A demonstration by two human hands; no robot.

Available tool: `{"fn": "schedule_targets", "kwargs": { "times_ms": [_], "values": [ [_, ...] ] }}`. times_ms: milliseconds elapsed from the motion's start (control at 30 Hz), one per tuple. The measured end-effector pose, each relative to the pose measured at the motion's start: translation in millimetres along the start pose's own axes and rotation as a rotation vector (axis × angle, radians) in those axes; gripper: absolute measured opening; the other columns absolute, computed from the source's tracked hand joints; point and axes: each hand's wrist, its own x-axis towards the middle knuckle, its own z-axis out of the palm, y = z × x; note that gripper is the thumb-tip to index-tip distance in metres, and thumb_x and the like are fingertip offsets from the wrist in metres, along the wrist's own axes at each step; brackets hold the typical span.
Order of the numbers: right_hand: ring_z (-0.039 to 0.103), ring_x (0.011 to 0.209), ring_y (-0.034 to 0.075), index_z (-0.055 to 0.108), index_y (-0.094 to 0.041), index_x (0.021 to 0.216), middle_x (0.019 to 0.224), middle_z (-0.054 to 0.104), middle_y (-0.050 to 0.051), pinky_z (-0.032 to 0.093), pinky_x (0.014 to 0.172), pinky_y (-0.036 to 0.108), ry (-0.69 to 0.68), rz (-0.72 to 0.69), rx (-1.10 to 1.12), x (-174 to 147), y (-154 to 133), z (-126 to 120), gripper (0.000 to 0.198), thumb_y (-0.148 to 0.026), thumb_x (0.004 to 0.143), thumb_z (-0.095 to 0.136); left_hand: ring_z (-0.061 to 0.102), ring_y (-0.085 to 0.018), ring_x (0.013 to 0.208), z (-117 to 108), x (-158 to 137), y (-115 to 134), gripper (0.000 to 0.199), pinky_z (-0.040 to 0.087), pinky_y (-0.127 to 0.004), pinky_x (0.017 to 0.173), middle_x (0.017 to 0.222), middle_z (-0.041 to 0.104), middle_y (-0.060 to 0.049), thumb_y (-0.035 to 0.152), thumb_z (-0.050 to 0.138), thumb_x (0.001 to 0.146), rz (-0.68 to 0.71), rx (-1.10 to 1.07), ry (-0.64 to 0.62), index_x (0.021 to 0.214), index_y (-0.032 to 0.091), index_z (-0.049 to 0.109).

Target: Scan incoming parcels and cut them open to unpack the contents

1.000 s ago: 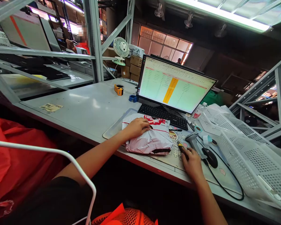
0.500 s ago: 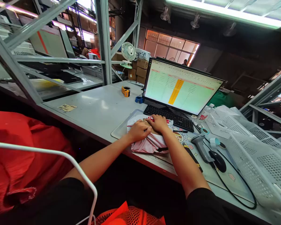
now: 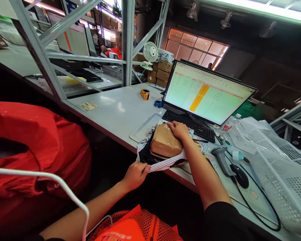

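A brown cardboard box (image 3: 165, 140) sits at the table's front edge, partly out of a torn plastic mailing bag (image 3: 163, 164) that is white outside and dark inside. My left hand (image 3: 136, 174) is closed on the bag's near edge and stretches it past the table edge toward me. My right hand (image 3: 180, 130) rests on the box's far right corner, its fingers curled over the top and the thumb side partly hidden. Behind the box lies a black keyboard (image 3: 188, 124), below a monitor (image 3: 208, 93) that displays a spreadsheet.
To the right are a barcode scanner (image 3: 223, 160), a black mouse (image 3: 239, 175) and white perforated baskets (image 3: 278, 180). Tape rolls, one yellow (image 3: 144, 94) and one blue (image 3: 158, 104), lie farther back. A red bag (image 3: 65, 147) hangs at the left, near a white curved tube (image 3: 52, 179).
My left hand has pulled the bag's edge down and toward me, baring the cardboard box. The right hand has stayed at the box's far side. The view has shifted slightly left.
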Motion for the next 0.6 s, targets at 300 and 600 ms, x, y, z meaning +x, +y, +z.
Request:
{"fn": "schedule_targets", "kwargs": {
  "times_ms": [300, 600],
  "values": [
    [0.067, 0.089, 0.022, 0.072, -0.022, 0.093, 0.097, 0.077, 0.008, 0.033, 0.071, 0.03, 0.085, -0.046, 0.064, -65, -26, -19, 0.048, -0.054, 0.112, 0.04, 0.067, -0.028, 0.086, 9, 1, -10, 0.049, 0.056, -0.042, 0.084, 0.086, 0.074, -0.01, 0.065, 0.053, 0.084, -0.374, -0.65, 0.068, 0.085, 0.018, 0.069],
    [0.062, 0.082, 0.02, 0.063, -0.022, 0.091, 0.088, 0.067, 0.005, 0.044, 0.073, 0.029, 0.601, -0.028, 0.624, -225, -71, 6, 0.041, -0.044, 0.112, 0.036, 0.072, -0.038, 0.111, -51, -13, -19, 0.045, 0.057, -0.049, 0.101, 0.097, 0.079, -0.009, 0.048, 0.084, 0.069, -0.823, -1.263, 0.24, 0.103, 0.021, 0.074]
  ]
}}
